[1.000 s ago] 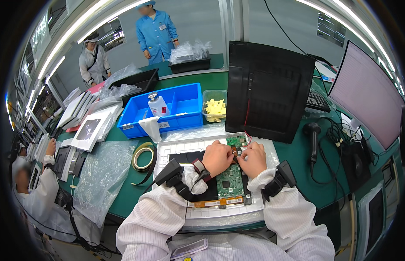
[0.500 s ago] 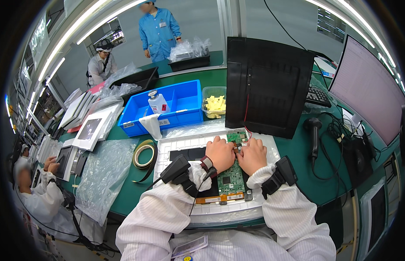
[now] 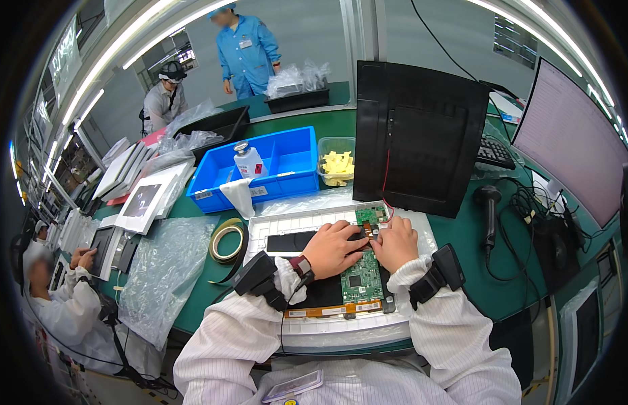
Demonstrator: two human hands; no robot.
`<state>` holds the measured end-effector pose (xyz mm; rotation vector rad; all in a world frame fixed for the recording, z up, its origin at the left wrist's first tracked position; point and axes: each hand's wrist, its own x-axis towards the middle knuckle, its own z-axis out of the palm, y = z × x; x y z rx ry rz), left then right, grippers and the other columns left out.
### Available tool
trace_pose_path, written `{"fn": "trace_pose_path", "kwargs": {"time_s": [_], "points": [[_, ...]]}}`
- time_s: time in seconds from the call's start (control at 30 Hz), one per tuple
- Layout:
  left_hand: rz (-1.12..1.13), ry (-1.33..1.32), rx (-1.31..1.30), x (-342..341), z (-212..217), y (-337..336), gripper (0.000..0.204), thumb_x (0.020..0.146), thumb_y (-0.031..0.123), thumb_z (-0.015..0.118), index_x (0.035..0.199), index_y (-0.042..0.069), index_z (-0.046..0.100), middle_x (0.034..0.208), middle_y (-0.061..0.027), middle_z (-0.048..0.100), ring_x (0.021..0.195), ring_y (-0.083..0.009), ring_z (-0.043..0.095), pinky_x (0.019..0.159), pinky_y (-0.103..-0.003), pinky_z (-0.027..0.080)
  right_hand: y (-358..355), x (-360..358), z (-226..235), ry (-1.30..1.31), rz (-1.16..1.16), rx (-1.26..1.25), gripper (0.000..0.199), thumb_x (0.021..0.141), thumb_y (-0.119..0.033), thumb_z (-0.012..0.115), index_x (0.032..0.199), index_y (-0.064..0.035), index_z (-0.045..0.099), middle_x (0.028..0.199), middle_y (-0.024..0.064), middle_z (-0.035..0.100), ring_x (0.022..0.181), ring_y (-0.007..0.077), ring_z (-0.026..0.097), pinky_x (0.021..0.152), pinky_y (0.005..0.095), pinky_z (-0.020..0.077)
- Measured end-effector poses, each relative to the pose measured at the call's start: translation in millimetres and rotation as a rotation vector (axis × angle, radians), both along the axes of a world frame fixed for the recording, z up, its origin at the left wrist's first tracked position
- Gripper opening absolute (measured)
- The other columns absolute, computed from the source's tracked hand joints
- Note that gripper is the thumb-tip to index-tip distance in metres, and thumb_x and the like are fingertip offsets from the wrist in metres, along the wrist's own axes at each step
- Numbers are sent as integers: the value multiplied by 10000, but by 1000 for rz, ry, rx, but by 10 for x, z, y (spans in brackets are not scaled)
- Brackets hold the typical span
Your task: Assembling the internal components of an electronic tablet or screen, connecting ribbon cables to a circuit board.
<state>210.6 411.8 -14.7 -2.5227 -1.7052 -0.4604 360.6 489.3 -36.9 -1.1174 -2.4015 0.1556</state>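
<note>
Green bench [image 3: 462, 229] carries a white tray [image 3: 341, 324] with a green circuit board [image 3: 361, 278] lying flat in it. Left hand [image 3: 335, 248] and right hand [image 3: 395, 241] rest on the board's upper end, fingers [image 3: 358, 236] curled narrow, pressing a small connector [image 3: 369, 229] between them.

Counts on the worktop [image 3: 314, 131]

Two green circuit boards [image 3: 362, 277] (one small [image 3: 371, 214]), one blue bin [image 3: 267, 169], one white bottle [image 3: 248, 160], one tape roll [image 3: 227, 240], one barcode scanner [image 3: 489, 202].
</note>
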Motion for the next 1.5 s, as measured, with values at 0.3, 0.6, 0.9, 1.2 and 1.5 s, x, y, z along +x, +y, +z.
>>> {"fn": "trace_pose_path", "kwargs": {"time_s": [0.3,0.6,0.9,1.2,1.5], "points": [[22,7,140,18,-79,-1,369,794,343,473,1047,85,546,986,-65,493,948,-203,432,767,-324,338,143,148,62,66,-14,-82,266,619,-207,696,780,-44,563,888,99,426,893,264,426,718,356,402],[-2,-70,-12,-66,-32,-7,356,825,308,437,1035,44,553,1076,-93,500,1035,-233,422,875,-357,309,192,109,-50,110,33,-148,401,607,-332,707,873,-72,560,1080,127,416,1025,299,398,835,373,355],[-5,-112,-20,-101,-87,-12,326,827,297,448,1020,63,568,1104,-95,499,1061,-229,422,917,-409,282,289,129,-7,47,100,-262,416,552,-316,751,829,-93,535,1127,115,407,1050,295,388,858,362,351],[-9,-160,-117,-56,-68,25,269,825,300,451,941,115,608,1055,-89,532,1091,-239,411,926,-492,266,486,314,-202,152,216,-262,357,550,-200,742,841,-109,558,1193,169,375,1088,349,365,912,389,301],[84,-144,-100,-299,262,-543,240,759,238,543,836,16,596,927,-108,567,1013,-249,461,855,-361,348,462,206,-202,183,204,-235,372,563,-235,732,823,-77,517,1138,169,410,1059,339,370,899,376,295]]}}
